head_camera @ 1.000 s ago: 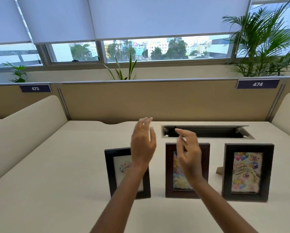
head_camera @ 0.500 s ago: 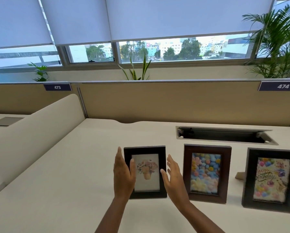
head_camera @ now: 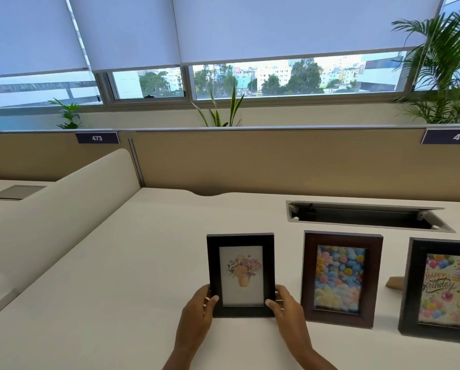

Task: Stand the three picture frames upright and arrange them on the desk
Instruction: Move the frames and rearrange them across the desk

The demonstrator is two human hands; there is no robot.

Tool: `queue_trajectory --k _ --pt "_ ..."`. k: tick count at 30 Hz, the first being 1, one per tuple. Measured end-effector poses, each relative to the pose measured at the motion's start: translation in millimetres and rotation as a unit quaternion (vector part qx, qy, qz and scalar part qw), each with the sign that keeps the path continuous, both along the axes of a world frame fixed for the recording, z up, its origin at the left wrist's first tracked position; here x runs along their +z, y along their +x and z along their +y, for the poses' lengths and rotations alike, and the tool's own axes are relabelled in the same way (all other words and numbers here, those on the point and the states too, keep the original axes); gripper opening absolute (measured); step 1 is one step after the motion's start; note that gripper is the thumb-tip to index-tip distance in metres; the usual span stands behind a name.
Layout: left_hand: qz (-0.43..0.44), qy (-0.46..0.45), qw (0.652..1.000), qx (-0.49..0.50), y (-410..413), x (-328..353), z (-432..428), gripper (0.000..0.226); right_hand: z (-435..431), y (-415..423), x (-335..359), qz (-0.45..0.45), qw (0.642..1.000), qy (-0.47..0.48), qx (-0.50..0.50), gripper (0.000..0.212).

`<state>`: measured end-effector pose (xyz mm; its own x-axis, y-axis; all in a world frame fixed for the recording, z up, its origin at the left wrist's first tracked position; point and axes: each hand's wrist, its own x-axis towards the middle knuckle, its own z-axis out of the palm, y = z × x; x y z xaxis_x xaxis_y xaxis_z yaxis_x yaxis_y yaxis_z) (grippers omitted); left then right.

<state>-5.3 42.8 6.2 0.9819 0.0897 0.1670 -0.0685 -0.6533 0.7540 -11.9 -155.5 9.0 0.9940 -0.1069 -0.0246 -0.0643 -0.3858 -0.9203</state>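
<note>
- Both hands, held open on either side of the flower-pot frame (head_camera: pixel 241 275) half a second ago, are now closed on its lower corners.
- The left hand (head_camera: pixel 196 313) is clamped on the bottom left corner, thumb laid over the front of the moulding, the remaining fingers (head_camera: pixel 204 292) wrapped behind the edge.
- The right hand (head_camera: pixel 287 311) is clamped on the bottom right corner in the same way, its thumb pressed on the front face.
- The flower-pot frame is held upright, its base at or touching the surface (head_camera: pixel 116 263); contact cannot be told for certain.
- Just beside it, toward the right edge of the surface, the brown frame (head_camera: pixel 341 279) with coloured flowers is stood upright, untouched.
- Further toward the right edge, the birthday frame (head_camera: pixel 445 289) is stood upright and is partly cut off by the picture border; a back prop (head_camera: pixel 395 283) is seen between it and the brown frame.
- All three frames are lined up along the near edge, in front of the open cable tray (head_camera: pixel 367 216) set in the surface.
</note>
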Motion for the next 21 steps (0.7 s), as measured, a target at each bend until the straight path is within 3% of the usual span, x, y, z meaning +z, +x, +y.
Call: queue_trajectory --k 21 --pt "0.011 -0.039 0.991 0.125 135 53 63 0.019 95 152 46 -0.013 0.999 -0.011 -0.029 0.028"
